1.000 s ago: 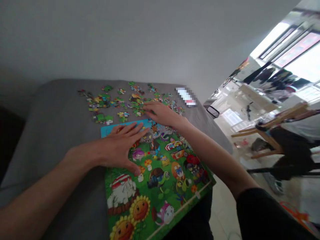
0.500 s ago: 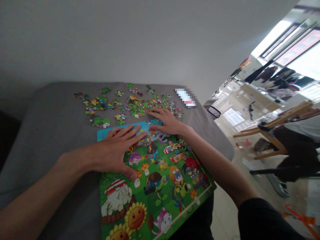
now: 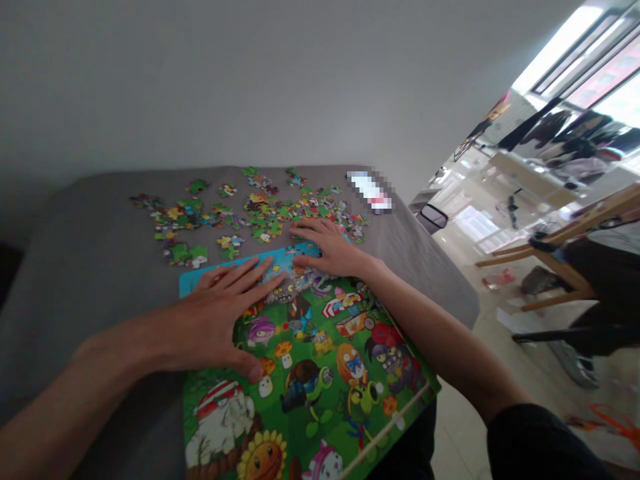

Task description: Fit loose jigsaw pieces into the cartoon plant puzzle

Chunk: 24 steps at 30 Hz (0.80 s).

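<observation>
The left hand (image 3: 215, 327) lies flat across the near side of a cartoon jigsaw puzzle (image 3: 320, 347), its grip spread wide, fingers fanned apart and pinching nothing. Its fingertips reach over a blue puzzle board (image 3: 225, 279), and its thumb rests on the printed green picture of sunflowers, plants and zombies. The right hand (image 3: 330, 250) is spread in the same way and pinches nothing. It rests at the upper edge of the assembled picture, with its fingertips (image 3: 300, 227) close to the loose pieces and its palm above the blue board.

The puzzle sits on a grey upholstered surface (image 3: 95, 240), and its corner at 4 o'clock juts past that surface's edge. A scattered spread of loose jigsaw pieces (image 3: 260, 217) lies at 12 o'clock from the puzzle, just beyond both hands. A pixelated, blurred object (image 3: 370, 191) lies at 1 o'clock, beside the pieces. A black sleeve (image 3: 535, 447) covers the right arm at the lower edge of the view. Well off at 3 o'clock, a wooden chair (image 3: 550, 267) stands on the tiled floor (image 3: 455, 433).
</observation>
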Motion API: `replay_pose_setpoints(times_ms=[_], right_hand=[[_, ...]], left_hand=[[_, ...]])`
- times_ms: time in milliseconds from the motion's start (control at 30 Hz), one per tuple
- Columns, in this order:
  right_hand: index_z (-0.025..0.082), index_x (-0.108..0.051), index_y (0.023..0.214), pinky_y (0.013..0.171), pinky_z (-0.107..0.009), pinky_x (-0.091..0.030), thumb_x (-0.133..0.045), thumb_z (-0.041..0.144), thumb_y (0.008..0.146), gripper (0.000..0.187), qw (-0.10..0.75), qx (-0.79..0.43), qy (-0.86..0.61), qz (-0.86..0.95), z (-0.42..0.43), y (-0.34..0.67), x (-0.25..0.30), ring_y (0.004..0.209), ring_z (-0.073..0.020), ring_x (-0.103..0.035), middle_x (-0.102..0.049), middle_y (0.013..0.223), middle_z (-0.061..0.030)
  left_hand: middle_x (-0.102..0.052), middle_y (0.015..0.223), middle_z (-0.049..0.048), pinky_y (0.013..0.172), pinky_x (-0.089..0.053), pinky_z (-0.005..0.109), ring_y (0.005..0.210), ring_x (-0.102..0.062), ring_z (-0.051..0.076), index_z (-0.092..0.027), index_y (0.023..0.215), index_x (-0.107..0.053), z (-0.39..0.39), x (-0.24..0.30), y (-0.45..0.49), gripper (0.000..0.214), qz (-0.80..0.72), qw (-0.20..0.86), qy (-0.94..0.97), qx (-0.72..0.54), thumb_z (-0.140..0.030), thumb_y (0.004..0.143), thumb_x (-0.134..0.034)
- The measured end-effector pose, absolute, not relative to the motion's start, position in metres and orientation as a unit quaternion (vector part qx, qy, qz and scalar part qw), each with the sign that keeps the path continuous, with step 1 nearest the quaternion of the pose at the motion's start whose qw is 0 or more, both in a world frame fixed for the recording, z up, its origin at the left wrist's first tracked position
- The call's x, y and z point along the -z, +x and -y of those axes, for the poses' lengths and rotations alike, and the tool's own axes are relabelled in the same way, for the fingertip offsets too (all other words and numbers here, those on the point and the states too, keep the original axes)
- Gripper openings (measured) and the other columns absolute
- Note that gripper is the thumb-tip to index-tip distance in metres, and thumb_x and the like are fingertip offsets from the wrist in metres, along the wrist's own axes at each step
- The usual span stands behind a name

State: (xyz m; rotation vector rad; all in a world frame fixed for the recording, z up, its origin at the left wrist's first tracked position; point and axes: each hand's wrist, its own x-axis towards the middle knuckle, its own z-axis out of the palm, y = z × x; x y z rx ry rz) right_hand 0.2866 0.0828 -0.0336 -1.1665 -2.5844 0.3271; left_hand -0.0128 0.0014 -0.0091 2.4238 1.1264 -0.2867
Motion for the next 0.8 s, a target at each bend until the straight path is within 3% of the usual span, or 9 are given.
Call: replay_pose_setpoints(times_ms=[133, 300, 400, 600, 800], right_hand=[[0.022, -0.058, 0.161, 0.134, -0.058, -0.035, -0.067, 0.059, 0.107, 0.067, 0.147, -0.105, -0.404, 0.897, -0.081, 0.287, 0.034, 0.157, -0.0338, -0.043, -0.054, 0.168, -0.0143], [0.026, -0.056, 0.162, 0.133, -0.06, -0.036, -0.061, 0.056, 0.112, 0.059, 0.153, -0.105, -0.395, 0.9, -0.08, 0.288, 0.033, 0.156, -0.0327, -0.044, -0.054, 0.168, -0.0122], [0.023, -0.055, 0.163, 0.132, -0.061, -0.036, -0.059, 0.055, 0.113, 0.06, 0.146, -0.104, -0.405, 0.897, -0.079, 0.287, 0.032, 0.156, -0.034, -0.043, -0.054, 0.168, -0.0139], [0.028, -0.055, 0.163, 0.131, -0.063, -0.038, -0.059, 0.056, 0.112, 0.058, 0.143, -0.108, -0.416, 0.891, -0.076, 0.283, 0.03, 0.155, -0.0353, -0.043, -0.054, 0.168, -0.0111], [0.028, -0.058, 0.161, 0.131, -0.062, -0.039, -0.053, 0.054, 0.115, 0.054, 0.16, -0.099, -0.412, 0.892, -0.074, 0.284, 0.028, 0.154, -0.0342, -0.043, -0.055, 0.166, -0.0115]], left_hand=[[-0.006, 0.188, 0.0038, 0.137, -0.017, 0.072, 0.172, -0.015, 0.05, -0.044, 0.177, -0.009, -0.004, 0.03, -0.026, 0.145, -0.401, 0.194, 0.894, 0.051, -0.11, 0.061, -0.066], [-0.009, 0.188, 0.0026, 0.136, -0.022, 0.067, 0.172, -0.016, 0.049, -0.044, 0.178, -0.006, -0.007, 0.042, -0.032, 0.145, -0.398, 0.164, 0.902, 0.03, -0.11, 0.063, -0.064], [-0.016, 0.187, 0.0019, 0.137, -0.021, 0.066, 0.172, -0.017, 0.048, -0.042, 0.178, -0.007, -0.007, 0.038, -0.031, 0.136, -0.411, 0.173, 0.895, 0.024, -0.108, 0.072, -0.059], [-0.024, 0.187, 0.0086, 0.135, -0.022, 0.07, 0.169, -0.026, 0.049, -0.037, 0.179, -0.014, -0.01, 0.025, -0.029, 0.109, -0.449, 0.203, 0.869, 0.033, -0.098, 0.093, -0.043], [-0.028, 0.186, -0.0008, 0.137, -0.022, 0.064, 0.174, -0.016, 0.041, -0.039, 0.178, -0.028, -0.022, 0.013, -0.037, 0.083, -0.471, 0.196, 0.86, -0.008, -0.083, 0.108, -0.017]])
